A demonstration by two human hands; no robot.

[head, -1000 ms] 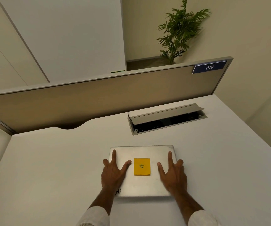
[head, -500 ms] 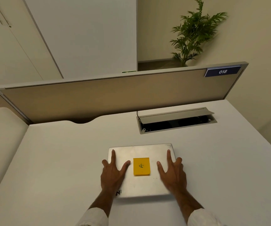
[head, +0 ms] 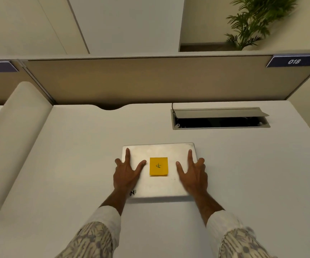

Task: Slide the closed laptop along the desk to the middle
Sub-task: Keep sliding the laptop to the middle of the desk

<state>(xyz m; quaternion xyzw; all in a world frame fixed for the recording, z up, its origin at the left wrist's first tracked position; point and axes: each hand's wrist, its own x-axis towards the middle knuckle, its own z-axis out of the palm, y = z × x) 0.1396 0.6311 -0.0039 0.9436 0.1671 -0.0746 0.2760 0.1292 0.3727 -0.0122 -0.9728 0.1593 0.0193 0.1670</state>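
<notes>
A closed silver laptop [head: 159, 187] lies flat on the white desk [head: 252, 174], a little in front of and left of the cable box. An orange sticky note [head: 158, 166] with a pen mark sits in the middle of its lid. My left hand [head: 127, 174] lies palm down on the left part of the lid, fingers spread, the outer finger over the left edge. My right hand [head: 193, 174] lies the same way on the right part, its outer finger past the right edge. Neither hand curls around the laptop.
An open cable box [head: 219, 118] with a raised grey flap is set into the desk at the back right. A tan divider panel [head: 150, 81] with a "018" label [head: 293, 61] closes the far side. A rounded white partition [head: 14, 136] borders the left; a plant [head: 252, 21] stands beyond.
The laptop has slid left along the desk under both hands, away from the cable box. The view has also turned left, bringing in the left partition and a "017" label.
</notes>
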